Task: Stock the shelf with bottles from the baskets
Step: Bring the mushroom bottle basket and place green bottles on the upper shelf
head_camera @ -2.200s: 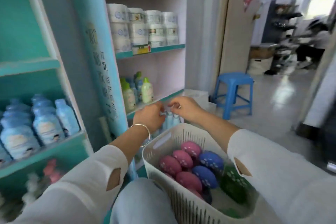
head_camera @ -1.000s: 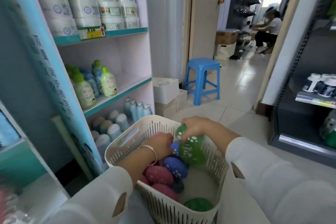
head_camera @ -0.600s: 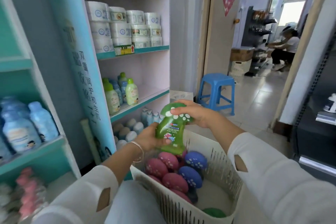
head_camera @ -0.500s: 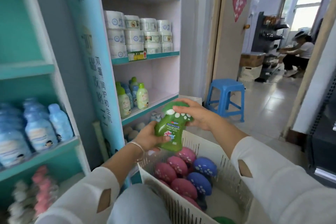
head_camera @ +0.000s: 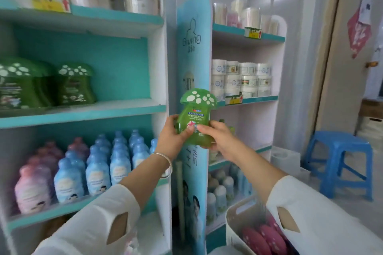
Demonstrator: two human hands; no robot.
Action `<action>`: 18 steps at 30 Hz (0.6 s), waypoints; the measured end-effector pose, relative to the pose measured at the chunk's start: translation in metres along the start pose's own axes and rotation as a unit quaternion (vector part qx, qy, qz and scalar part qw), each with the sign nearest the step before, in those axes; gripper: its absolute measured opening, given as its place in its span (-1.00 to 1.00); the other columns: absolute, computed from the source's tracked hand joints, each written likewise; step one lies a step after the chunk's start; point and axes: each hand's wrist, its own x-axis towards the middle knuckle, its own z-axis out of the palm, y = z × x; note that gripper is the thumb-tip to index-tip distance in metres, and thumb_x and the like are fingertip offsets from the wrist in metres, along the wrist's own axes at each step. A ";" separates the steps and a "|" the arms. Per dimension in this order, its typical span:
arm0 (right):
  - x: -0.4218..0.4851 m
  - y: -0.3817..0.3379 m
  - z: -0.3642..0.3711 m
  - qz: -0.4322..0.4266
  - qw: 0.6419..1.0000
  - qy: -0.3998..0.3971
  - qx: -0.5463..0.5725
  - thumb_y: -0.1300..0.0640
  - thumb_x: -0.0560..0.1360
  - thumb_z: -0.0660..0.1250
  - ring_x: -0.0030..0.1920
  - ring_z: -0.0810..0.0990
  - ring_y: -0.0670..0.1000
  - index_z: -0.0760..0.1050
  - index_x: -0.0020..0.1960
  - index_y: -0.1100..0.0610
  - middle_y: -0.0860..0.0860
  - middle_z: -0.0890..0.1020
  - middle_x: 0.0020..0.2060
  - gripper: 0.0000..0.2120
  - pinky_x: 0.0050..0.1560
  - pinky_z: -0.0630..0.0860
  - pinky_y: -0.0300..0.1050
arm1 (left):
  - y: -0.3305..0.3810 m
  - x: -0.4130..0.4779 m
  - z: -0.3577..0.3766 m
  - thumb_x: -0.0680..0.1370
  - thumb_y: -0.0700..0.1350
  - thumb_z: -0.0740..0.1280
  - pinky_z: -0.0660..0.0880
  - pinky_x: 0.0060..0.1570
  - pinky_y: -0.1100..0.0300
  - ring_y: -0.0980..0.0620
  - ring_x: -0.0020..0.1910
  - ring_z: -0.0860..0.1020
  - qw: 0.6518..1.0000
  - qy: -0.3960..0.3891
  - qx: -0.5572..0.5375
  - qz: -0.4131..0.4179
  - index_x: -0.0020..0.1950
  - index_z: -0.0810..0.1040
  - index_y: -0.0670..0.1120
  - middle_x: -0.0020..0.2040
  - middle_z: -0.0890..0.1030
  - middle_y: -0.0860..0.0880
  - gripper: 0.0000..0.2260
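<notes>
A green mushroom-shaped bottle (head_camera: 195,118) with a white-spotted cap is held upright in front of the blue divider panel (head_camera: 193,51). My left hand (head_camera: 173,135) grips its left side and my right hand (head_camera: 213,136) holds its lower right. On the teal shelf (head_camera: 116,108) to the left stand matching green mushroom bottles (head_camera: 74,86), with bare shelf board to their right. The white basket (head_camera: 238,223) at lower right holds pink mushroom-capped bottles (head_camera: 263,238), partly hidden by my right sleeve.
Blue and pink bottles (head_camera: 97,170) fill the shelf below. White jars (head_camera: 240,80) stand on the right-hand unit. A blue plastic stool (head_camera: 342,159) is on the floor to the right, beside a door frame.
Both hands have lifted the green bottle up out of the basket to shelf height. My view has swung left and upward toward the teal shelf.
</notes>
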 end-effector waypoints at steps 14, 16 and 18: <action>0.059 -0.076 0.157 -0.095 0.984 -0.089 0.119 0.20 0.49 0.36 -0.19 0.61 -0.02 0.54 0.05 0.09 0.01 0.66 -0.12 -0.86 -0.09 0.56 -0.11 | 0.048 0.031 -0.145 0.46 -0.13 0.42 0.17 0.29 0.29 -0.05 0.40 0.26 0.958 0.124 0.234 0.107 0.52 0.02 -0.15 0.35 0.32 -0.16 -0.23; 0.068 -0.085 0.172 -0.088 0.984 -0.105 0.110 0.19 0.49 0.37 -0.15 0.61 0.00 0.54 0.05 0.10 0.01 0.65 -0.12 -0.85 -0.04 0.56 -0.08 | 0.052 0.040 -0.168 0.47 -0.14 0.41 0.29 0.17 0.32 -0.02 0.31 0.38 0.957 0.121 0.243 0.105 0.51 0.06 -0.17 0.28 0.43 -0.09 -0.26; 0.077 -0.092 0.188 -0.083 0.983 -0.117 0.113 0.21 0.49 0.37 -0.09 0.61 0.05 0.50 0.05 0.12 0.03 0.63 -0.10 -0.85 0.08 0.55 0.04 | 0.053 0.048 -0.184 0.49 -0.16 0.39 0.31 0.08 0.38 0.00 0.27 0.44 0.959 0.116 0.240 0.094 0.52 0.04 -0.18 0.26 0.47 -0.07 -0.28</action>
